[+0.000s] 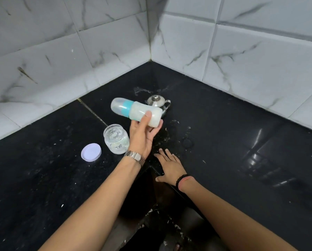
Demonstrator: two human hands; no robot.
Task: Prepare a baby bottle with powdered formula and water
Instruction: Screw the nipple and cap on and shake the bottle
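Gripped in the left hand [142, 136], the clear plastic baby bottle [136, 111] lies sideways above the glossy black counter [224, 142], teal collar, milky contents, markings unreadable. Right hand [170, 166] rests flat, fingers spread.

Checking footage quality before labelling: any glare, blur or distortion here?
Head view: bright glare streaks on the black counter at right; wide-angle bending of the wall tiles toward the edges; the bottle in the left hand looks slightly soft.
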